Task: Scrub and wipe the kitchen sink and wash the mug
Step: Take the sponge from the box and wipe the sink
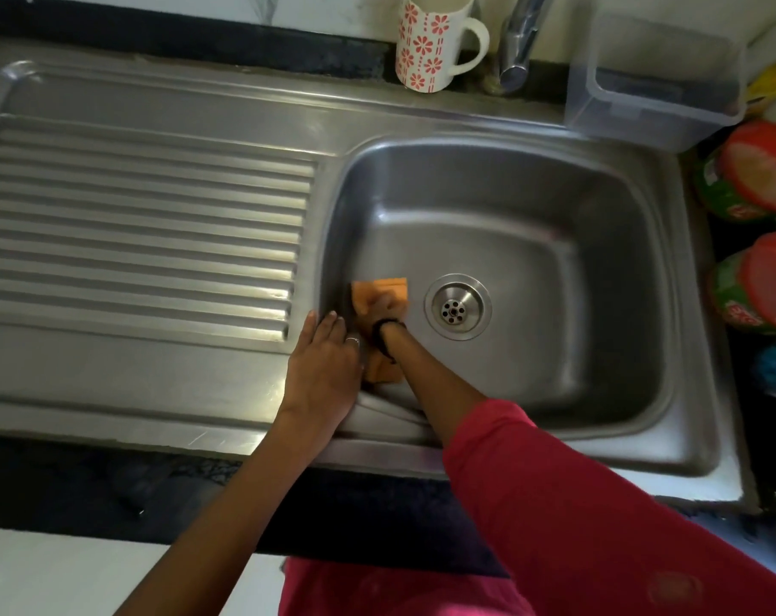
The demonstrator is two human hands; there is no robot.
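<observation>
While the left hand rests flat with straight fingers on the sink's near-left rim, the right hand reaches into the basin, fingers curled onto an orange sponge held against the left wall, just beside the drain. The flowered mug stands upright on the back ledge beside the tap.
</observation>
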